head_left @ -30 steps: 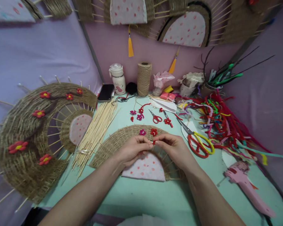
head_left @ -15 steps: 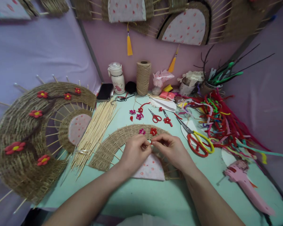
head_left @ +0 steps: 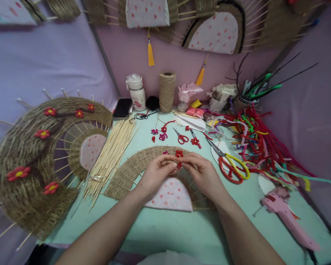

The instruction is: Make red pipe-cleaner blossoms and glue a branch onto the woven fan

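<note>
My left hand (head_left: 157, 173) and my right hand (head_left: 203, 173) meet above a half-round woven twine fan (head_left: 127, 176). Fingertips of both are pinched together on a small red pipe cleaner piece (head_left: 179, 165), partly hidden by the fingers. Just beyond them, a red flower (head_left: 178, 153) lies on the fan's woven band, and a purple flower (head_left: 165, 152) beside it is mostly covered by my left hand. The fan's spotted white centre (head_left: 171, 195) shows below my wrists.
Thin wooden sticks (head_left: 110, 154) lie at left, beside a larger flowered fan (head_left: 30, 158). Small scissors (head_left: 181, 137) and big red-and-yellow scissors (head_left: 230, 165) lie beyond and right. A pipe cleaner heap (head_left: 253, 136) and a pink glue gun (head_left: 289, 217) occupy the right side.
Both hands have shifted slightly, and their fingers have straightened toward each other around the red piece. The left hand now covers more of the purple flower, and more of the spotted centre shows.
</note>
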The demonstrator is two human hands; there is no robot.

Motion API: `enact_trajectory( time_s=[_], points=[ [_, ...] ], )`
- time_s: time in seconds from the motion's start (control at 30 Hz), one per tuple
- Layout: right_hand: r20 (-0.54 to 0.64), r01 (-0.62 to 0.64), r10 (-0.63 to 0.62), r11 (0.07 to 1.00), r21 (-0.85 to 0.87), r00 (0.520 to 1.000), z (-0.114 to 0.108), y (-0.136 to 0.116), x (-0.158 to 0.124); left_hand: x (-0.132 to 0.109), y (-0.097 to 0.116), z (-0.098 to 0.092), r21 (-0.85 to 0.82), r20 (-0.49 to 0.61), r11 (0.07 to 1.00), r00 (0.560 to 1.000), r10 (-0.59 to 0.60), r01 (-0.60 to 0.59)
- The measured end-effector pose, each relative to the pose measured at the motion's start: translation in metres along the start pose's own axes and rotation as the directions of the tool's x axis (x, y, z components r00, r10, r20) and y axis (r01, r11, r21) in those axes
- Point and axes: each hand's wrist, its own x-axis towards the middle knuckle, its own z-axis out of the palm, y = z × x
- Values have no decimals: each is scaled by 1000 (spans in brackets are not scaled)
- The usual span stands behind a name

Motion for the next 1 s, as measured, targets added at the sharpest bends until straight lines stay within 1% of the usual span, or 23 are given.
enact_trajectory(
  time_s=[0.1, 0.3, 0.43, 0.53, 0.77, 0.87, 1.0],
  points=[
    [7, 20, -20, 1000, -10, 1000, 4, -3, -2, 2, -4, 0, -101, 40, 993, 997, -61, 65],
    [-86, -4, 5, 1000, 14, 996, 6, -6, -5, 1, -1, -2, -209, 5, 978, 1000, -5, 6],
    [-118, 50, -45, 998, 33, 992, 5, -9, -4, 2, -2, -4, -297, 40, 954, 999, -37, 47],
    [-111, 88, -82, 995, 50, 990, 4, -11, -3, 2, -6, -3, -345, 87, 933, 993, -75, 100],
    [-45, 86, -85, 996, 33, 995, 4, -14, -3, 1, -9, -4, -421, 172, 880, 972, -160, 219],
    [-51, 98, -96, 995, 27, 994, 3, -16, -3, 1, -9, -5, -435, 188, 868, 967, -173, 240],
    [-58, 119, -118, 993, 6, 991, 3, -18, -3, 1, -8, -5, -460, 180, 851, 965, -189, 252]
  ],
)
